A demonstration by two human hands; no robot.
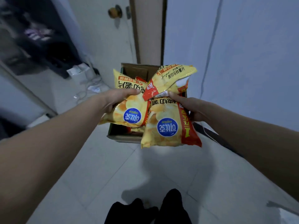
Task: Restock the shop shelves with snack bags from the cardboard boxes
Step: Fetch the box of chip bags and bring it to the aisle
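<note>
An open cardboard box [124, 137] stands on the pale tiled floor in front of a door. I hold yellow crisp bags above it. My left hand [116, 98] grips one yellow bag [129, 110] with a blue round logo, thumb on top. My right hand [186, 105] holds a second yellow bag [168, 126] with a red side strip, and pinches a third bag [173, 76] that tilts up behind it. More bags lie inside the box, mostly hidden.
A white door [103, 38] with a round knob [114, 12] and a brown frame post [148, 29] stands behind the box. Dark clothes and clutter [40, 46] sit at the left. A blue wall [242, 62] runs along the right. My dark-socked feet [153, 209] are at the bottom.
</note>
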